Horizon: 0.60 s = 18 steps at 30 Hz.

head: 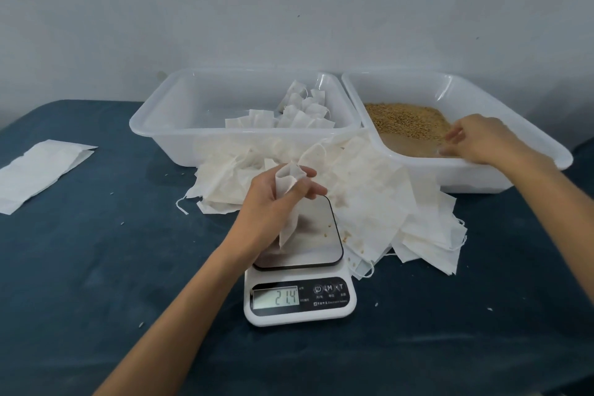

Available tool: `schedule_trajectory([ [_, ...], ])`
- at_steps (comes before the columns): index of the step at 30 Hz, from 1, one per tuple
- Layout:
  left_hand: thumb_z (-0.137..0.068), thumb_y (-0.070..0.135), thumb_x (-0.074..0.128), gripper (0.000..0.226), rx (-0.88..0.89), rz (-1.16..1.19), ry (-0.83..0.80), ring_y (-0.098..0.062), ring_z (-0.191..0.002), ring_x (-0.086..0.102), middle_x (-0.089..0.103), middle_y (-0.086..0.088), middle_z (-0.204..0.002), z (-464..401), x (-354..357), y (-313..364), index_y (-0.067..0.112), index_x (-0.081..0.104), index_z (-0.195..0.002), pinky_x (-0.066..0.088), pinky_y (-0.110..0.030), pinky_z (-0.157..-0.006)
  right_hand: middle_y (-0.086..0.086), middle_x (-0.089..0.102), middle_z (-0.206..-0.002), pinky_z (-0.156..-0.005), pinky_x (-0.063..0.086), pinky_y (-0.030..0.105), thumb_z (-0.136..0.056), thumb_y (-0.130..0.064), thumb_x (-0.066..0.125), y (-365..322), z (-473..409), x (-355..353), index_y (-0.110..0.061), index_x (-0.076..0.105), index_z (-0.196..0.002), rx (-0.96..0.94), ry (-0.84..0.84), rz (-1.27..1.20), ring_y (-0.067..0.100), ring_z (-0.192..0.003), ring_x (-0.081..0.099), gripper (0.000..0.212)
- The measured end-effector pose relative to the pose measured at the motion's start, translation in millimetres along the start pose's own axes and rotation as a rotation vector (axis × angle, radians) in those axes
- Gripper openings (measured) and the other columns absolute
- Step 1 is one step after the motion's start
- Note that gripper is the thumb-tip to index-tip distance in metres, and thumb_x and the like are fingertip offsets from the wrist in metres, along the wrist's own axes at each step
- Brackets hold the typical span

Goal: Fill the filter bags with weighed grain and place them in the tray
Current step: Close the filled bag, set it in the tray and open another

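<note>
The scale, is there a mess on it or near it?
Yes. A few grains lie loose on the scale plate, more sit on the empty bags beside it, and single grains dot the blue cloth.

The two tubs [167, 138] [482, 175] are milky, half-clear plastic with a smooth, faintly glossy rim. The scale [300, 302] has a brushed metal plate on a glossy white plastic body, while the bags [369, 202] are thin, matt, papery white fabric. A dark blue matt cloth [96, 267] covers the table.
</note>
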<state>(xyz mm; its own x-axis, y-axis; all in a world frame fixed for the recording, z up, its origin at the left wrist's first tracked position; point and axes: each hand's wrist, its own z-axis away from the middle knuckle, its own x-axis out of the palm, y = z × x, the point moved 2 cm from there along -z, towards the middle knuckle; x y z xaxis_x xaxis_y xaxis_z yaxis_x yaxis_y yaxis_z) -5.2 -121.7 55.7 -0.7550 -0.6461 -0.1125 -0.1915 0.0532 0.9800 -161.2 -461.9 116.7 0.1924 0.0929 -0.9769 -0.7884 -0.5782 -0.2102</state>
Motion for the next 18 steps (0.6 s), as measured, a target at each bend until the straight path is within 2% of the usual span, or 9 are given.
schedule_trajectory([
  [4,-0.112,0.019,0.043,0.031,0.066,0.046,0.055,-0.016,-0.087,0.071,0.080,-0.008,-0.095,-1,-2,4,0.002,0.070,-0.109,0.053,-0.025,-0.085,0.002,0.072,-0.111,-0.095,0.051,0.044,-0.094,-0.029,0.069,-36,34,-3,-0.015,0.069,-0.116,-0.252,0.384,-0.252,0.024,-0.104,0.065,0.026],
  [6,-0.112,0.019,0.044,0.032,0.094,0.098,0.087,-0.019,-0.085,0.072,0.079,-0.011,-0.093,-2,-4,6,0.000,0.069,-0.108,0.055,-0.025,-0.084,-0.005,0.072,-0.102,-0.088,0.052,0.031,-0.096,-0.029,0.066,-59,52,0,-0.017,0.070,-0.111,-0.360,0.463,-0.398,0.013,-0.095,0.065,0.020],
  [8,-0.111,0.022,0.045,0.032,0.125,0.125,0.133,-0.021,-0.087,0.073,0.078,-0.011,-0.093,-5,-11,12,0.003,0.070,-0.106,0.057,-0.028,-0.083,-0.010,0.070,-0.096,-0.080,0.046,0.014,-0.097,-0.027,0.065,-78,63,5,-0.018,0.072,-0.108,-0.430,0.486,-0.496,0.005,-0.089,0.062,0.015],
  [9,-0.111,0.024,0.046,0.032,0.144,0.129,0.161,-0.021,-0.088,0.074,0.078,-0.010,-0.092,-9,-16,17,0.005,0.071,-0.105,0.059,-0.028,-0.083,-0.010,0.070,-0.094,-0.078,0.044,0.012,-0.097,-0.025,0.064,-84,65,8,-0.017,0.072,-0.106,-0.448,0.493,-0.522,0.005,-0.088,0.062,0.014],
  [13,-0.111,0.025,0.049,0.029,0.223,0.160,0.312,-0.017,-0.091,0.072,0.077,-0.004,-0.090,-48,-55,50,0.013,0.073,-0.099,0.059,-0.030,-0.087,-0.002,0.072,-0.094,-0.080,0.051,0.027,-0.098,-0.021,0.064,-92,59,22,-0.012,0.073,-0.104,-0.443,0.469,-0.616,0.014,-0.087,0.065,0.014],
  [16,-0.108,0.022,0.053,0.026,0.241,0.030,0.482,-0.011,-0.086,0.066,0.074,0.001,-0.093,-100,-92,66,0.014,0.075,-0.099,0.056,-0.025,-0.085,-0.003,0.071,-0.092,-0.075,0.046,0.015,-0.099,-0.020,0.065,-86,55,30,-0.012,0.073,-0.103,-0.439,0.461,-0.658,0.014,-0.084,0.065,0.012],
  [18,-0.107,0.015,0.051,0.025,0.169,-0.097,0.561,-0.011,-0.080,0.062,0.070,-0.001,-0.092,-132,-115,64,0.012,0.075,-0.099,0.054,-0.026,-0.081,-0.003,0.071,-0.091,-0.075,0.044,0.013,-0.099,-0.021,0.064,-82,53,32,-0.013,0.073,-0.103,-0.450,0.482,-0.676,0.013,-0.083,0.065,0.012],
])
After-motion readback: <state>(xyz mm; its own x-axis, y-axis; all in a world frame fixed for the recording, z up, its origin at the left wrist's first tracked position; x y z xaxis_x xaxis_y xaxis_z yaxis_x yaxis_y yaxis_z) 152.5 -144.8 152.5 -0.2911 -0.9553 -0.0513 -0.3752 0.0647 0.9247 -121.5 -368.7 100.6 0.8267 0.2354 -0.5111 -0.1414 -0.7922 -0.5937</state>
